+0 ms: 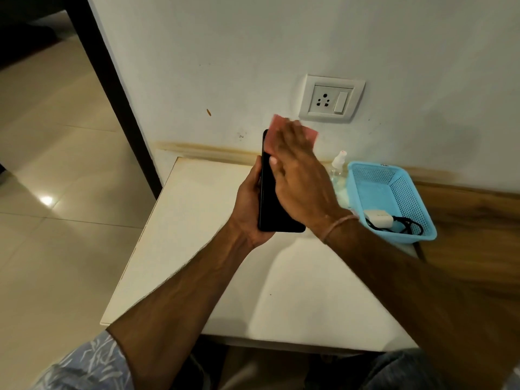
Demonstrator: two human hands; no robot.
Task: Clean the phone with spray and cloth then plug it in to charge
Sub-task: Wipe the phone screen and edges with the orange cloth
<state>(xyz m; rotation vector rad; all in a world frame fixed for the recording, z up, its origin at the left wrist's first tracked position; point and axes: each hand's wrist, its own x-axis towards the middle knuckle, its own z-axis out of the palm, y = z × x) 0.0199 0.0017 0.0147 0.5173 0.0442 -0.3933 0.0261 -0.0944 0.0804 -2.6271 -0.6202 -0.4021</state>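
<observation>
1. The left hand (250,204) has its grip wrapped around the phone (277,201), holding it upright above the white surface (197,249), dark face turned toward the other hand.
2. The right hand (298,178) lies flat on that face with the pink cloth (277,128) pinned under the fingers, so its grip is more of a press than a pinch. It's blurry, so this is probably mid-wipe.
3. To do it well: long strokes with even pressure, and the left thumb kept on the edge so nothing gets missed.
4. The spray bottle (339,167) stands just beside the blue basket (422,226), within reach if the glass dries out.
5. The charger (378,218) sits in the basket, and the wall socket (330,98) is free above. The phone should be dry before plugging in.
</observation>
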